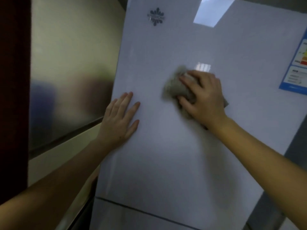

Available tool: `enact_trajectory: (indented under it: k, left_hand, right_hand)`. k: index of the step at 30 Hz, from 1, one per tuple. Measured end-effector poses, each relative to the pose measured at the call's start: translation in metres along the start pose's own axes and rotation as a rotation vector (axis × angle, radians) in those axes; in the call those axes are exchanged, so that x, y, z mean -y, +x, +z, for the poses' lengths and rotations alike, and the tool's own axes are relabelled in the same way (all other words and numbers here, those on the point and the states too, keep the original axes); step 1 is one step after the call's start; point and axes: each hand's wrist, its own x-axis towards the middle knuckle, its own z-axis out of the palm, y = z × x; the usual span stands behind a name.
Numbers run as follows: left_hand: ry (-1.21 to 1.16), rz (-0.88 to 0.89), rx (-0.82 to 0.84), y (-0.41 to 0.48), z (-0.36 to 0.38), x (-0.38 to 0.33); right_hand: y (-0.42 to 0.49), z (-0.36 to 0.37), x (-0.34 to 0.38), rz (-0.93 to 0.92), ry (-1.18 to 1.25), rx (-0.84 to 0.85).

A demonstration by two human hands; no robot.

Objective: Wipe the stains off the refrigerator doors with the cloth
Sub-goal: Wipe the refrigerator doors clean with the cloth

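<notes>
The right hand (203, 95) presses a crumpled grey-beige cloth (177, 87) flat against the glossy white upper refrigerator door (166, 146), fingers spread over the soft, bunched fabric rather than curled round it. The left hand (120, 117) lies open, palm flat on the smooth door near its left edge, holding nothing. A dark snowflake-shaped emblem (156, 16) sits near the top, a blue-bordered rectangular label (297, 67) at the right edge, and a thin seam (141, 209) separates the lower door.
</notes>
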Motion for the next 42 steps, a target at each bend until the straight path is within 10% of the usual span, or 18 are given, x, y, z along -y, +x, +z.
enact_trajectory:
  k: [6, 13, 22, 36, 42]
  left_hand:
    - [-0.008, -0.062, -0.061, -0.011, 0.001, 0.005]
    - [-0.023, -0.061, 0.026, -0.041, 0.001, 0.016]
    - [-0.020, -0.099, 0.050, -0.064, -0.002, 0.024]
    - [-0.141, -0.315, 0.262, -0.214, -0.002, 0.004]
    - [-0.281, -0.366, 0.346, -0.246, -0.009, -0.003]
  right_hand:
    - [0.016, 0.022, 0.037, -0.044, 0.036, 0.072]
    - [-0.078, 0.052, 0.085, -0.635, 0.144, 0.342]
    - [0.071, 0.035, 0.043, -0.081, 0.014, 0.052]
    - [-0.126, 0.112, 0.186, -0.449, 0.171, 0.293]
    - [-0.097, 0.097, 0.165, -0.319, 0.148, 0.255]
